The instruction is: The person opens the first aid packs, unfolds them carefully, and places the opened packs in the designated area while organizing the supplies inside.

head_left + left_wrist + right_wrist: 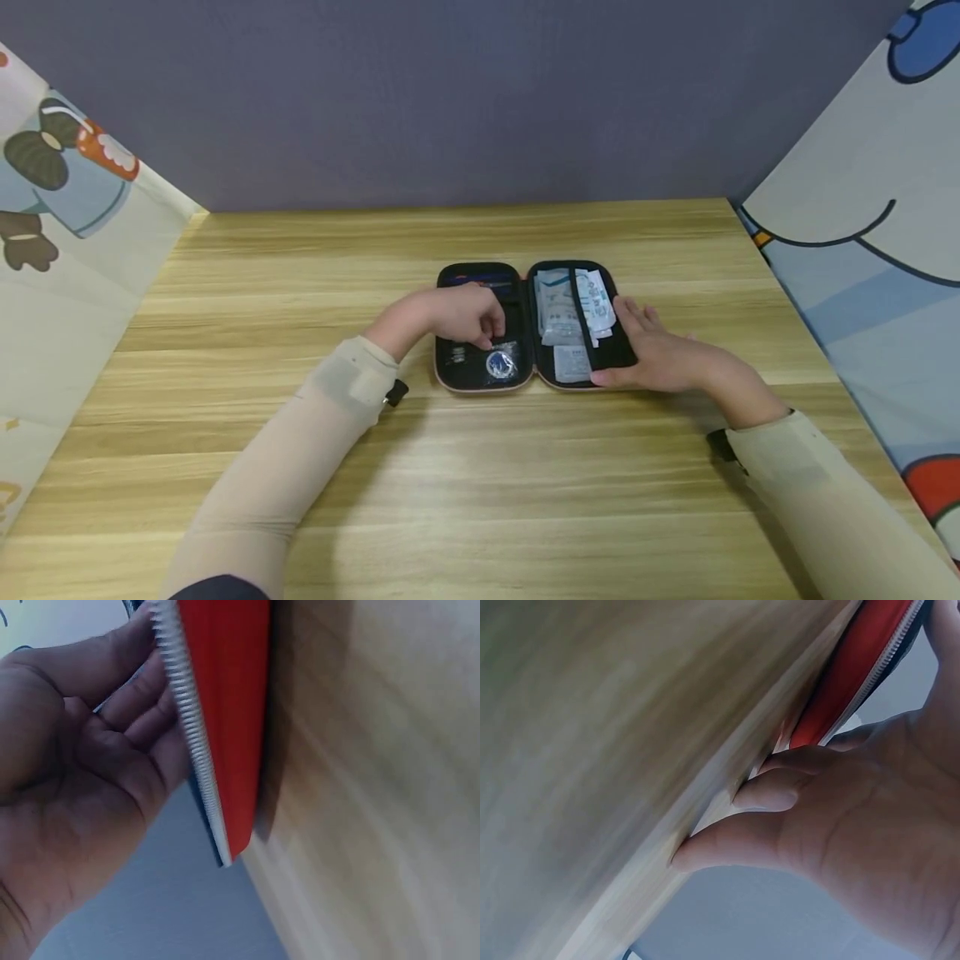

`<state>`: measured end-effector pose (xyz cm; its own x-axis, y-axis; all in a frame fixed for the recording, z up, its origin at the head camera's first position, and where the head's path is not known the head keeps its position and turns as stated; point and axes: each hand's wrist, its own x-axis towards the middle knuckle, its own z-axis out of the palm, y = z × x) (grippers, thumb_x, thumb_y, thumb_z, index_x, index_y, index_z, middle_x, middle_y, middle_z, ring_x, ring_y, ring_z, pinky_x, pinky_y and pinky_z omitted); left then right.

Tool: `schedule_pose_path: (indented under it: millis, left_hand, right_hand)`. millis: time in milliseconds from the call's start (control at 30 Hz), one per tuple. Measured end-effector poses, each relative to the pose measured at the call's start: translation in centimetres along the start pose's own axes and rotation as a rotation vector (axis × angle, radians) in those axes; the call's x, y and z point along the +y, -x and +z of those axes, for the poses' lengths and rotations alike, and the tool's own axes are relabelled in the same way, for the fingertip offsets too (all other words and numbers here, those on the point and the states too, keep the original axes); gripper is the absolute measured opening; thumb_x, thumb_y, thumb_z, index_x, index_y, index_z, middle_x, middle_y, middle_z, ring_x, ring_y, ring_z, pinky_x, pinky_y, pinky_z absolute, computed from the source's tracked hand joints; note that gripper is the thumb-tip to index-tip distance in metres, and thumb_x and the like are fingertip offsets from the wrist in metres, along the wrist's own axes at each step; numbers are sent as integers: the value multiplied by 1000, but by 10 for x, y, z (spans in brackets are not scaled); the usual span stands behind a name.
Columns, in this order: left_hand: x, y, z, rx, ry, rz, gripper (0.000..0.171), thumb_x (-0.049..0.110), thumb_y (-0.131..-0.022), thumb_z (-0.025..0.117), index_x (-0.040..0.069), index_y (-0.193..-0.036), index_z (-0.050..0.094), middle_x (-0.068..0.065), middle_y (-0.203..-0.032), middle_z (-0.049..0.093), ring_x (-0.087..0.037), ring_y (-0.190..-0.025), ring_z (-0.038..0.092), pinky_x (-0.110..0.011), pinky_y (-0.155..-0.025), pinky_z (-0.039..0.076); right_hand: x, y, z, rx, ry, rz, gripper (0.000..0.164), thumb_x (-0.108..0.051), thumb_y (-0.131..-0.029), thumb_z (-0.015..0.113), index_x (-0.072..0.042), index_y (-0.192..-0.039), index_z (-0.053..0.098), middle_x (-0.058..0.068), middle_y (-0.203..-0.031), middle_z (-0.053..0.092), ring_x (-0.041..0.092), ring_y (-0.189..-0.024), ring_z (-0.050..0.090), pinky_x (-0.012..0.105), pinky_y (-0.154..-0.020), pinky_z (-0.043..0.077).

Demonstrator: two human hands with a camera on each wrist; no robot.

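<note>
An unfolded zippered case (534, 367) lies on the wooden table, black inside with a red outer shell (229, 712). Over its left half is my left hand (468, 312), fingers bent down and thumb near the fingertips. These sit by the upper edge of a clear packet (501, 364) with a round blue-and-white item; whether they pinch it is hidden. Along the right edge rests my right hand (663, 354), fingers extended, some fingertips on the table, thumb at the case's lower corner. The right half holds white packets (558, 312) under a black strap (581, 312).
Dark slim items lie in the top of the case's left half, and small metallic pieces (456, 356) at its lower left. Wood-grain table (300, 283) surrounds the case. A grey panel (465, 100) stands behind, with cartoon-printed sheets (847, 167) on both sides.
</note>
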<state>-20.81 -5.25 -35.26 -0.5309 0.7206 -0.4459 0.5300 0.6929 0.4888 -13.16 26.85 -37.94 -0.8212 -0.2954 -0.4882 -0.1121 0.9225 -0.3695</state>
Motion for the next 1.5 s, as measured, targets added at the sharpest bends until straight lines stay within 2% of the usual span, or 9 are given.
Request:
schedule_pose_path:
  millis: [167, 367, 633, 833, 967, 1133, 1367, 1433, 1500]
  left_hand:
    - [-1, 0, 3, 16, 45, 6, 23, 5, -101, 70, 7, -123, 76, -9, -122, 77, -22, -117, 72, -37, -104, 59]
    - [0, -1, 4, -11, 22, 19, 28, 3, -102, 64, 9, -127, 74, -8, -125, 75, -19, -115, 69, -36, -104, 58]
    - [-3, -6, 9, -8, 302, -4, 38, 4, -102, 66, 8, -140, 64, -11, -135, 70, -22, -128, 65, -36, -110, 55]
    - [-1, -8, 9, -54, 299, -31, 25, 13, -108, 57, 9, -132, 60, -5, -112, 68, -15, -95, 59, -30, -91, 49]
    - [4, -5, 6, -94, 304, -30, 25, 15, -107, 61, 12, -131, 55, 0, -94, 68, -13, -79, 56, -29, -80, 46]
    - [8, -2, 5, -142, 385, -8, 29, 11, -106, 62, 14, -131, 49, 4, -71, 47, -13, -60, 38, -29, -68, 39]
    - [3, -6, 11, -158, 575, 21, 22, -3, -107, 51, 10, -112, 35, 4, -71, 26, -12, -60, 24, -27, -66, 32]
    - [1, -6, 12, -150, 574, 37, 24, -4, -107, 51, 10, -106, 32, 4, -72, 25, -12, -62, 26, -26, -67, 33]
    - [-1, -6, 13, -127, 516, 49, 23, -2, -107, 54, 10, -105, 34, 4, -72, 32, -11, -65, 34, -26, -69, 37]
  right_hand:
    - [-2, 2, 0, -3, -4, 2, 142, -85, -85, 64, -7, -167, -21, 28, -175, -16, 59, -160, -11, 95, -108, 3]
    - [-2, 2, 0, -5, 3, 1, 142, -85, -85, 64, -6, -168, -20, 28, -175, -16, 60, -159, -11, 95, -107, 3]
    - [-3, 0, 2, -12, 1, 11, 143, -86, -84, 63, -4, -167, -19, 29, -175, -15, 60, -159, -10, 96, -107, 3]
    - [-7, -2, 4, -9, 3, 10, 143, -88, -83, 63, -6, -168, -19, 28, -175, -16, 59, -160, -10, 95, -108, 3]
    - [-9, -3, 3, -12, 0, 7, 143, -87, -84, 63, -7, -168, -19, 28, -175, -16, 59, -160, -11, 95, -109, 2]
    - [-10, -2, 3, -18, -4, 12, 143, -86, -83, 65, -7, -168, -19, 30, -175, -16, 59, -159, -11, 95, -109, 2]
    - [-13, -1, 2, -22, -11, 23, 145, -85, -82, 67, -7, -168, -18, 29, -175, -16, 58, -160, -11, 94, -109, 2]
    - [-13, -1, 3, -25, -13, 25, 144, -85, -82, 67, -7, -168, -18, 29, -175, -16, 58, -160, -11, 94, -110, 1]
    - [-13, -1, 3, -27, -14, 25, 144, -85, -82, 67, -7, -168, -18, 29, -175, -16, 58, -160, -12, 94, -109, 1]
